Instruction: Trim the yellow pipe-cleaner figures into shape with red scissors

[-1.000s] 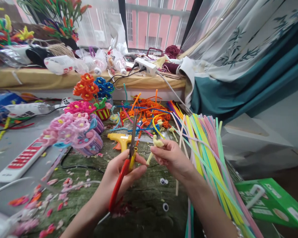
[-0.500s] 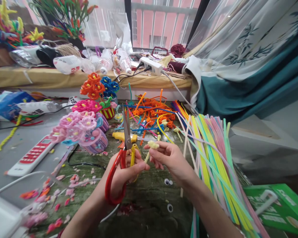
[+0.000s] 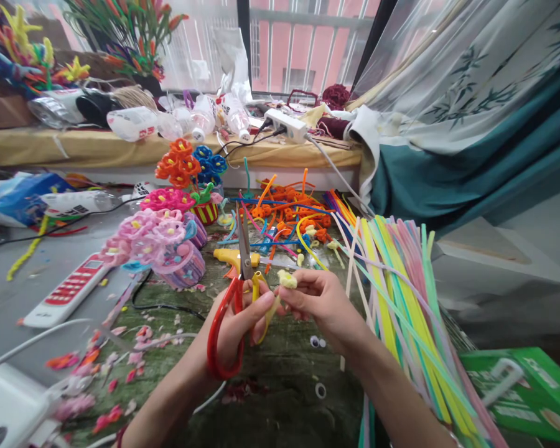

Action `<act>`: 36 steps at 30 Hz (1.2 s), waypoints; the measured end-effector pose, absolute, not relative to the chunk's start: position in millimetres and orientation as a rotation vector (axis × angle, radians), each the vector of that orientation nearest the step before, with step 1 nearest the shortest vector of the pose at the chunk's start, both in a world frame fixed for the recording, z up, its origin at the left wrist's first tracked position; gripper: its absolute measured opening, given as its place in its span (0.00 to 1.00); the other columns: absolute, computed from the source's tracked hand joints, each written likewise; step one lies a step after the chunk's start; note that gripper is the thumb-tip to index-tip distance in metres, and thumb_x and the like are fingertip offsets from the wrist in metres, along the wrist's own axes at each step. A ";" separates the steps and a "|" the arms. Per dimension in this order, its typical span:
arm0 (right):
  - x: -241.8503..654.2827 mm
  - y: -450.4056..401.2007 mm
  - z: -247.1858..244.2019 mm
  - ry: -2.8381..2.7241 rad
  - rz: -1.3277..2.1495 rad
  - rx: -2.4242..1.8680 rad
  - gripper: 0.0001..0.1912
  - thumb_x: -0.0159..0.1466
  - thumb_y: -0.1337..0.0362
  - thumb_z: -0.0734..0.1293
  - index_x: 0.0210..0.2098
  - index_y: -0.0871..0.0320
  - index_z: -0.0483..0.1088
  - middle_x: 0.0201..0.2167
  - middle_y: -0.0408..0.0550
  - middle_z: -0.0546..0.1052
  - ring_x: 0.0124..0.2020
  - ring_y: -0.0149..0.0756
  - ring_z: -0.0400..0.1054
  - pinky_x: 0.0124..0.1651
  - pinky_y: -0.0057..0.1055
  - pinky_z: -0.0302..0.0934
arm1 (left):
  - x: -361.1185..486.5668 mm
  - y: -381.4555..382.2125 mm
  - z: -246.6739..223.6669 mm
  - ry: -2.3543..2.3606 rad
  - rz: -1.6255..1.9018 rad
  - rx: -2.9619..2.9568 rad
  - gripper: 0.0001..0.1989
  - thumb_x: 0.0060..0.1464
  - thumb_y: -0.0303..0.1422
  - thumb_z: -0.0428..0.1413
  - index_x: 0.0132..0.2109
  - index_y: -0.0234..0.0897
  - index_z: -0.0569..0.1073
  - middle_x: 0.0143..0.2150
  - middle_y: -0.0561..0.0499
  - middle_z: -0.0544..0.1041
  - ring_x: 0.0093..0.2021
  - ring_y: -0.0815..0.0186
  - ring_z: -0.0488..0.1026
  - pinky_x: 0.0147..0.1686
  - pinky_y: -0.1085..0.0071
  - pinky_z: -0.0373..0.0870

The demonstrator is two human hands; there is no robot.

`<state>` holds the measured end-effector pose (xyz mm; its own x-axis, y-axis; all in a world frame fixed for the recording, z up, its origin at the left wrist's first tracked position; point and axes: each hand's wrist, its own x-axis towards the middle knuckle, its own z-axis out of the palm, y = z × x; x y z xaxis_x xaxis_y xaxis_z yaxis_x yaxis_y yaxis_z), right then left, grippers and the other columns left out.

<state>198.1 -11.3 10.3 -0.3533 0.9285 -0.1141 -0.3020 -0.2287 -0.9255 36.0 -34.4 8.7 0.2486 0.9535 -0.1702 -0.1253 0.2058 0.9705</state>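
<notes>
Nearest us, a loose googly eye [image 3: 320, 391] lies on the desk [image 3: 284, 373]. Above it, our left hand [image 3: 240, 320] curls around red-handled scissors [image 3: 245, 255], and our right hand [image 3: 324, 305] pinches a pale yellow fuzzy piece [image 3: 287, 279]. Beyond sit a yellow glue gun [image 3: 233, 257] and, toward the desk's far edge, tangled orange pipe cleaners [image 3: 284, 202].

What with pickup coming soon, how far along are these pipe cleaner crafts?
The pink flowers and orange flowers look finished. The right hand pinches a yellow piece; the left hand holds scissors. Probably left: finishing that piece and attaching the loose googly eyes.
</notes>
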 end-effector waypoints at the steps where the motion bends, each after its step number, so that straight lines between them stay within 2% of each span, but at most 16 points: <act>1: 197.5 -11.4 10.6 -1.080 1.733 -0.885 0.15 0.47 0.56 0.80 0.22 0.57 0.75 0.18 0.40 0.74 0.18 0.25 0.61 0.21 0.25 0.52 | 35.8 -34.8 8.0 1.009 0.966 1.057 0.17 0.51 0.47 0.62 0.32 0.37 0.70 0.15 0.61 0.66 0.16 0.76 0.57 0.18 0.75 0.52; 5: 199.5 -9.3 10.1 -1.041 1.696 -0.899 0.15 0.45 0.57 0.81 0.22 0.58 0.75 0.17 0.39 0.71 0.17 0.24 0.60 0.20 0.24 0.51 | 34.8 -35.8 8.7 1.043 0.965 1.032 0.17 0.47 0.43 0.65 0.36 0.37 0.69 0.25 0.56 0.76 0.16 0.77 0.58 0.17 0.77 0.52; 10: 211.0 -5.0 8.0 -0.955 1.611 -0.916 0.14 0.48 0.56 0.80 0.25 0.58 0.77 0.19 0.41 0.72 0.19 0.25 0.60 0.20 0.24 0.50 | 34.2 -35.4 12.4 1.052 0.935 1.055 0.17 0.47 0.43 0.64 0.35 0.37 0.67 0.25 0.55 0.76 0.17 0.77 0.58 0.17 0.77 0.52; 14: 218.2 -2.7 7.5 -0.908 1.599 -0.895 0.13 0.48 0.57 0.80 0.25 0.57 0.79 0.21 0.43 0.73 0.21 0.26 0.61 0.21 0.24 0.50 | 33.4 -36.5 11.5 1.065 0.948 1.113 0.15 0.50 0.43 0.62 0.35 0.37 0.68 0.27 0.54 0.77 0.17 0.76 0.59 0.18 0.76 0.54; 21: 212.6 -4.1 7.8 -1.019 1.677 -0.836 0.13 0.50 0.56 0.79 0.27 0.57 0.78 0.18 0.40 0.71 0.19 0.24 0.60 0.21 0.24 0.49 | 33.0 -37.7 6.0 1.090 0.979 1.196 0.17 0.53 0.46 0.61 0.36 0.36 0.71 0.19 0.60 0.65 0.20 0.73 0.62 0.22 0.75 0.59; 26: 196.2 -10.3 6.8 -1.076 1.758 -0.847 0.15 0.49 0.55 0.80 0.27 0.59 0.76 0.20 0.41 0.73 0.19 0.24 0.61 0.23 0.24 0.52 | 32.3 -36.8 1.9 1.090 0.994 1.102 0.19 0.48 0.46 0.65 0.36 0.37 0.70 0.23 0.59 0.69 0.20 0.75 0.61 0.19 0.78 0.58; 31: 181.9 -15.5 -0.3 -1.040 1.761 -0.800 0.17 0.51 0.53 0.78 0.29 0.59 0.74 0.21 0.40 0.74 0.20 0.24 0.62 0.22 0.23 0.51 | 29.0 -32.8 1.8 1.082 1.009 1.161 0.20 0.47 0.47 0.66 0.32 0.35 0.71 0.20 0.58 0.69 0.18 0.76 0.60 0.17 0.79 0.55; 36: 176.4 -18.5 -1.3 -0.977 1.737 -0.783 0.17 0.49 0.55 0.79 0.27 0.59 0.73 0.19 0.39 0.73 0.19 0.25 0.62 0.22 0.22 0.51 | 31.1 -29.3 8.8 1.031 1.036 1.012 0.23 0.42 0.47 0.68 0.34 0.36 0.69 0.20 0.58 0.72 0.15 0.77 0.60 0.14 0.80 0.55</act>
